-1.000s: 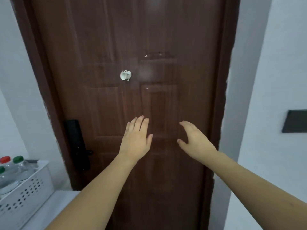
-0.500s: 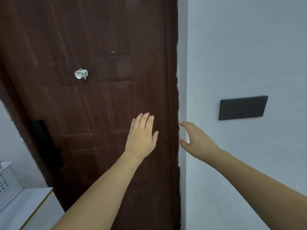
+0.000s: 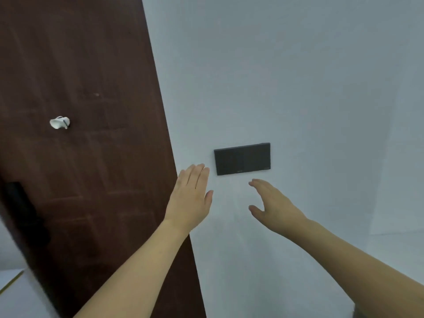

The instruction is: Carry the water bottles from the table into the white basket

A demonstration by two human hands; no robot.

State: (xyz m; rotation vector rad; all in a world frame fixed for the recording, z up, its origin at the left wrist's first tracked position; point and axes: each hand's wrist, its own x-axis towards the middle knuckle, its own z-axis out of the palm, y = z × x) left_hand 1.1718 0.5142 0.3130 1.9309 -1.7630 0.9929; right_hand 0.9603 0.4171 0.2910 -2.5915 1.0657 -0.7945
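Neither the water bottles nor the white basket are in view now. My left hand (image 3: 191, 198) is stretched out in front of me, fingers straight and together, holding nothing. My right hand (image 3: 273, 206) is beside it, fingers extended and thumb spread, also holding nothing. Both hover in the air before a pale wall, just below a dark panel.
A dark brown door (image 3: 80, 134) fills the left, with a small white hook (image 3: 59, 122) on it and a black lock (image 3: 23, 212) at its left edge. A black switch panel (image 3: 242, 158) is on the pale wall (image 3: 298, 76). A white surface corner (image 3: 16, 294) shows bottom left.
The view has swung to the right: the basket with bottles left the frame, the door slid left, and the wall with the black panel came to the centre. Both hands stayed raised and empty.
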